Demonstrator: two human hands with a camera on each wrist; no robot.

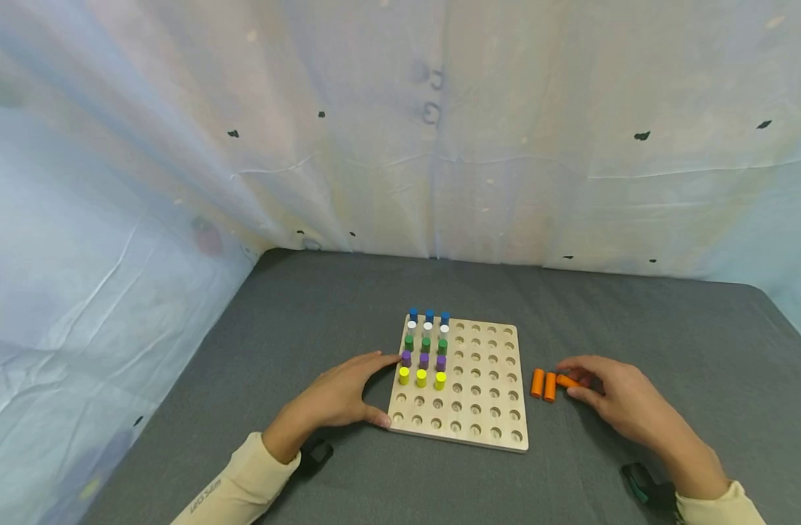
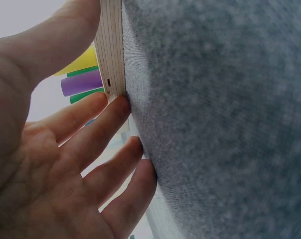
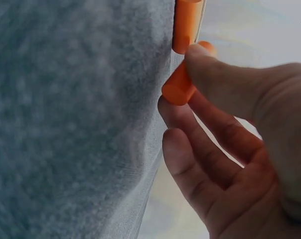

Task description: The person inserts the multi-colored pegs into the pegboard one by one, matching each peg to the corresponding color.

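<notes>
A square wooden pegboard (image 1: 485,435) lies on the table with rows of round holes. Three pegs each of blue, white, green, purple and yellow stand upright at its left side, among them a purple peg (image 2: 81,82). My left hand (image 1: 340,394) rests along the board's left edge, thumb at the near corner and extended fingertips against the side. To the right of the board, my right hand (image 1: 626,397) pinches an orange peg (image 3: 179,84) between thumb and fingers, tilted close over the cloth. Two more orange pegs (image 1: 549,387) lie side by side just left of it.
Dark grey cloth (image 1: 348,306) covers the table. A pale printed curtain (image 1: 492,204) hangs behind the table's far edge, and another sheet (image 1: 111,292) hangs along the left. Black wrist devices (image 1: 644,485) are on both wrists.
</notes>
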